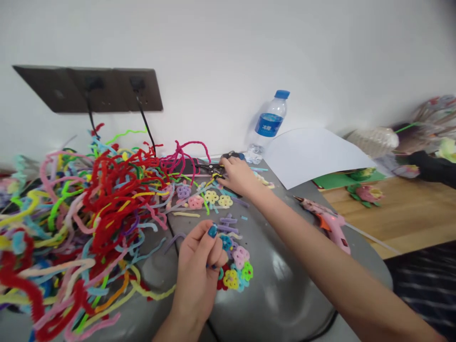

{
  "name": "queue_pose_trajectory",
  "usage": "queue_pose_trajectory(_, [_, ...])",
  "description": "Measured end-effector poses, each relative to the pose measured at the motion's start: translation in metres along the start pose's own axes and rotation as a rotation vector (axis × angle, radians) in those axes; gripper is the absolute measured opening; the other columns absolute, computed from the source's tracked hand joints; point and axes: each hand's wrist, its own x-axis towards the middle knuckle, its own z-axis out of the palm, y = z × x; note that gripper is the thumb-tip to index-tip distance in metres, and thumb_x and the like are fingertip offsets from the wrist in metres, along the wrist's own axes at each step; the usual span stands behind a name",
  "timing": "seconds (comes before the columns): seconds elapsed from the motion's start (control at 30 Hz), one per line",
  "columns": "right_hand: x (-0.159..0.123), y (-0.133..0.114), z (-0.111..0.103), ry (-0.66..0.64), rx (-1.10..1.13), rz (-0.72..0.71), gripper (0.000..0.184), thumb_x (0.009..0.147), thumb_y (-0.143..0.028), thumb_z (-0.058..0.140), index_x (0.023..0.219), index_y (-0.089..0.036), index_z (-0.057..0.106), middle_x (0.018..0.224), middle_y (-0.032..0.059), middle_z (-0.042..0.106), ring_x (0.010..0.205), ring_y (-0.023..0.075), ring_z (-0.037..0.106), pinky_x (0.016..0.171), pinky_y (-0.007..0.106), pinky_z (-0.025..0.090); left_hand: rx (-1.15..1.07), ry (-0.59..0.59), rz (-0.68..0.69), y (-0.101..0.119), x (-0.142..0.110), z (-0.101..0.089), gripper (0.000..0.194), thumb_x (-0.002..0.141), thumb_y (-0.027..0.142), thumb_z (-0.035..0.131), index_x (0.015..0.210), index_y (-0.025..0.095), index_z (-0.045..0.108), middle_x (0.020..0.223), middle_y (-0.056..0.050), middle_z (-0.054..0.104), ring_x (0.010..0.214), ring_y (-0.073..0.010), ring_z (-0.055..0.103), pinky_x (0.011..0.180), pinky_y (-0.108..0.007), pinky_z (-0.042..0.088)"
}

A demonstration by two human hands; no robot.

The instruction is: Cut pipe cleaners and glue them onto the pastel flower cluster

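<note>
And the left hand [197, 268] is up front over the grey table [281, 273], its grip pinched closed, blue-nailed thumb against curled fingers; I can't tell whether anything sits between them. Just beside it lies a tight cluster of looped fuzzy flowers [241, 256], pink, yellow, green and blue among them. Further out, the right hand [235, 176] is down at the black tool [212, 168], fingers over its handle end, though whether that grip is clenched on it I cannot tell. Near that hand, a row of flowers [195, 203] in purple, pink and yellow! Off to the left, a great tangle of fuzzy stems [110, 204], red ones piled through the middle. Over on the right, a pink glue gun [329, 221] rests on the table, well apart from the left hand.
</note>
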Motion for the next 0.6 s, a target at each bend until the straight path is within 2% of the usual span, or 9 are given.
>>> queue_pose_trajectory(0.1, [-0.023, -0.013, -0.023, 0.088, 0.078, -0.006, 0.024, 0.092, -0.020, 0.064, 0.115, -0.015, 0.062, 0.121, 0.0210, 0.070, 0.115, 0.0359, 0.061, 0.098, 0.048, 0.047, 0.020, -0.010, 0.007, -0.002, 0.000, 0.001, 0.047, 0.060, 0.037, 0.098, 0.069, 0.018, 0.056, 0.054, 0.014, 0.028, 0.046, -0.0025, 0.014, 0.042, -0.016, 0.020])
queue_pose_trajectory(0.17, [-0.048, -0.028, -0.044, 0.126, 0.181, -0.027, 0.015, 0.094, -0.017, 0.059, 0.108, -0.019, 0.062, 0.112, 0.0128, 0.073, 0.105, 0.0278, 0.067, 0.092, 0.040, 0.052, 0.042, -0.013, 0.035, -0.003, 0.000, 0.000, 0.044, 0.062, 0.039, 0.098, 0.071, 0.018, 0.060, 0.053, 0.014, 0.026, 0.046, -0.0028, 0.015, 0.043, -0.016, 0.022])
queue_pose_trajectory(0.23, [-0.078, -0.044, -0.063, 0.118, 0.579, -0.065, 0.008, 0.093, -0.015, 0.060, 0.097, -0.021, 0.064, 0.094, 0.0049, 0.075, 0.086, 0.0205, 0.070, 0.079, 0.032, 0.055, 0.079, -0.023, 0.083, -0.005, -0.001, -0.003, 0.042, 0.064, 0.042, 0.096, 0.074, 0.018, 0.065, 0.052, 0.014, 0.025, 0.047, -0.0033, 0.016, 0.044, -0.015, 0.024])
queue_pose_trajectory(0.3, [-0.107, -0.057, -0.076, 0.012, 0.850, -0.050, 0.005, 0.093, -0.018, 0.065, 0.089, -0.022, 0.066, 0.080, 0.0004, 0.072, 0.072, 0.0159, 0.069, 0.067, 0.026, 0.055, 0.147, -0.035, 0.142, -0.008, -0.002, -0.007, 0.039, 0.068, 0.046, 0.094, 0.077, 0.017, 0.069, 0.052, 0.013, 0.025, 0.047, -0.0036, 0.018, 0.046, -0.015, 0.027])
queue_pose_trajectory(0.37, [-0.130, -0.066, -0.081, 0.014, 0.986, 0.030, 0.004, 0.091, -0.019, 0.067, 0.088, -0.022, 0.069, 0.079, 0.0000, 0.073, 0.070, 0.0145, 0.069, 0.064, 0.024, 0.056, 0.246, -0.041, 0.210, -0.010, -0.005, -0.012, 0.037, 0.073, 0.049, 0.091, 0.078, 0.017, 0.071, 0.054, 0.011, 0.029, 0.049, -0.0042, 0.023, 0.047, -0.015, 0.030])
queue_pose_trajectory(0.47, [-0.149, -0.074, -0.080, 0.052, 1.135, 0.146, 0.005, 0.088, -0.018, 0.071, 0.086, -0.023, 0.071, 0.075, -0.0003, 0.075, 0.067, 0.0140, 0.073, 0.062, 0.022, 0.059, 0.425, -0.051, 0.309, -0.011, -0.010, -0.016, 0.031, 0.081, 0.047, 0.085, 0.079, 0.019, 0.074, 0.059, 0.007, 0.037, 0.051, -0.0064, 0.035, 0.050, -0.016, 0.035])
queue_pose_trajectory(0.6, [-0.156, -0.080, -0.078, 0.104, 1.231, 0.222, 0.008, 0.082, -0.016, 0.075, 0.080, -0.023, 0.073, 0.074, 0.0010, 0.078, 0.065, 0.0152, 0.076, 0.061, 0.021, 0.062, 0.645, -0.062, 0.498, -0.008, -0.018, -0.012, 0.011, 0.085, 0.027, 0.080, 0.076, 0.022, 0.076, 0.061, 0.005, 0.041, 0.053, -0.0089, 0.041, 0.050, -0.018, 0.036])
